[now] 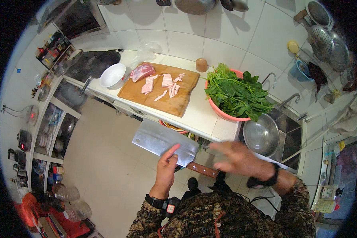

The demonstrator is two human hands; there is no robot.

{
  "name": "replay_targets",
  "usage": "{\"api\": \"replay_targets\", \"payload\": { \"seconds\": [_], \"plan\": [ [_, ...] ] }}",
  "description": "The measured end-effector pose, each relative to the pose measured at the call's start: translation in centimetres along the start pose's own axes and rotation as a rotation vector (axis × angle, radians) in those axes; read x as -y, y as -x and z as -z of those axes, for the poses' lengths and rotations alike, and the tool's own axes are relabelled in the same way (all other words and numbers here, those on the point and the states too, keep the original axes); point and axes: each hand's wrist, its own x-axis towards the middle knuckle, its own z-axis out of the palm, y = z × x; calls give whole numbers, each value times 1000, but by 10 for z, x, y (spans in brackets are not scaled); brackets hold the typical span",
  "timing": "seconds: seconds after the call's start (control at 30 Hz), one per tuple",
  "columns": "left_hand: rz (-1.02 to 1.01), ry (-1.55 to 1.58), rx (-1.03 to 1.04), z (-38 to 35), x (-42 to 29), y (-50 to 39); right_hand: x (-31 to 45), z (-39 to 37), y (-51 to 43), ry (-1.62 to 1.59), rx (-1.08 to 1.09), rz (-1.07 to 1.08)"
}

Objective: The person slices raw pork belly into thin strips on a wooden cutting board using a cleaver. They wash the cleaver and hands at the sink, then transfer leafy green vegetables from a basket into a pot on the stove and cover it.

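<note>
My left hand (165, 174) holds a cleaver near the heel of its broad steel blade (162, 139), with the index finger and thumb lying over the metal. The wooden riveted handle (203, 170) points right, free of both hands. My right hand (241, 157) is blurred, its fingers apart and holding nothing, above and right of the handle. Beyond the blade, on the counter, lies a wooden cutting board (183, 102). It bears a chunk of raw meat (143, 72) and several pale pieces of pork fat or skin (167, 81).
A white bowl (113, 76) stands left of the board, close to a dark wok (102, 61). Leafy greens (238, 92) fill a pink plastic basket (223, 114) on the right. Past it, a metal basin (261, 135) sits in the sink (291, 139). The counter's front edge runs just beyond the blade.
</note>
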Motion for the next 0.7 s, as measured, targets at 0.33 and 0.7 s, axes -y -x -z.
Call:
{"api": "replay_targets", "payload": {
  "seconds": [0.33,0.7],
  "plan": [
    [11,-135,74,-9,-10,-13,-29,-105,-4,-398,440,-428],
    [68,-174,-103,31,-17,39,-178,-159,-52,-228,-67,-534]
  ]
}}
